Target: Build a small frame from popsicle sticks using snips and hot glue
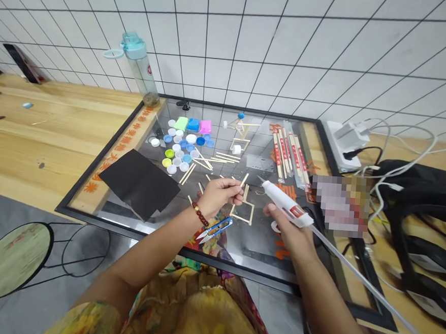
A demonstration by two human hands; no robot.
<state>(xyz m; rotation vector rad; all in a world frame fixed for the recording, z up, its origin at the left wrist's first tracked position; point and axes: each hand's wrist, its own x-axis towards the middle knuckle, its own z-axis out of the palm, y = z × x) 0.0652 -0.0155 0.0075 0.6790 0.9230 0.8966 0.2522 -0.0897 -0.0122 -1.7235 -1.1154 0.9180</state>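
My left hand (pixel 223 195) pinches a short wooden stick (pixel 245 180), which points up and away from me. My right hand (pixel 296 239) is wrapped round a white hot glue gun (pixel 287 204), its nozzle aimed left toward the stick but apart from it. Just beyond my left fingers, a small square frame of glued sticks (pixel 241 220) lies on the glass. Blue-handled thread snips (pixel 218 229) rest below my left wrist. Part of the frame is hidden behind my left hand.
A glass panel (pixel 188 230) with a black rim carries bottle caps (pixel 191 139), clay packs (pixel 193 124), loose sticks (pixel 225 158), a stick model (pixel 241 137), wrapped chopsticks (pixel 290 154) and black card (pixel 140 181). A water bottle (pixel 141 70) stands back left; a power strip (pixel 339 144) lies right.
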